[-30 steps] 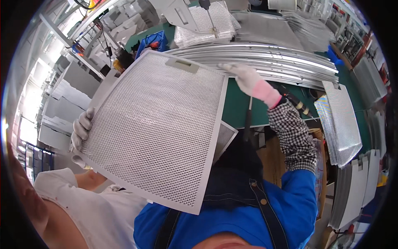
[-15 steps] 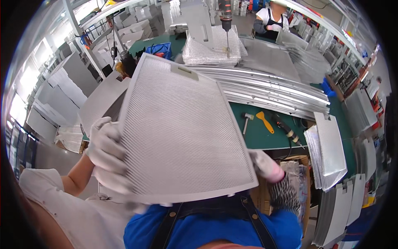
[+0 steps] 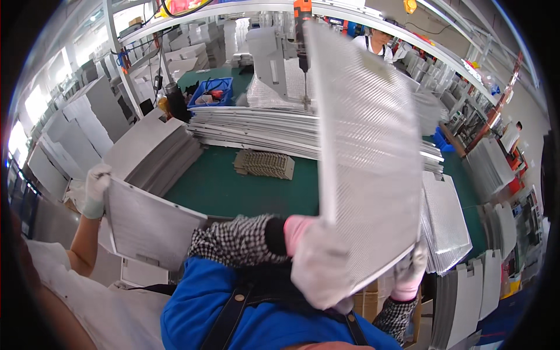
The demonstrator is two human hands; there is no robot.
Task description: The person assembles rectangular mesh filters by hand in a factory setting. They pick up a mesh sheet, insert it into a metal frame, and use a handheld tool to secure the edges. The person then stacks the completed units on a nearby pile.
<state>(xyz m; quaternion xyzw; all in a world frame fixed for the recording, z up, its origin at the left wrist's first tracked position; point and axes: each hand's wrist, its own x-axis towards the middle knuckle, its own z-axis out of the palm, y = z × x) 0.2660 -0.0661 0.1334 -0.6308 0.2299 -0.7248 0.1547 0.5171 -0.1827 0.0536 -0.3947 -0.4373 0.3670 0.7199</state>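
A silver mesh filter panel (image 3: pixel 370 151) with a pale metal frame stands steeply tilted in front of me, blurred by motion. Around its lower left edge my gloved left hand (image 3: pixel 321 265) is closed. My gloved right hand (image 3: pixel 411 271) grips the lower right edge. To the left, a co-worker's gloved hand (image 3: pixel 97 188) holds a second framed panel (image 3: pixel 153 224) by its upper corner, low beside the bench. Just right of my panel lies a stack of similar mesh panels (image 3: pixel 446 224).
The green bench (image 3: pixel 251 195) bears a row of small metal brackets (image 3: pixel 263 164), long metal strips (image 3: pixel 256 131), a pile of grey sheets (image 3: pixel 154 154) and a blue basket (image 3: pixel 211 93). A power screwdriver (image 3: pixel 303 35) hangs above. Another person (image 3: pixel 379 46) stands across.
The mesh panel has swung right and more upright, and my left hand now shows on it. The co-worker's hand is farther left with another panel. Brackets have come into view; the bench tools are hidden.
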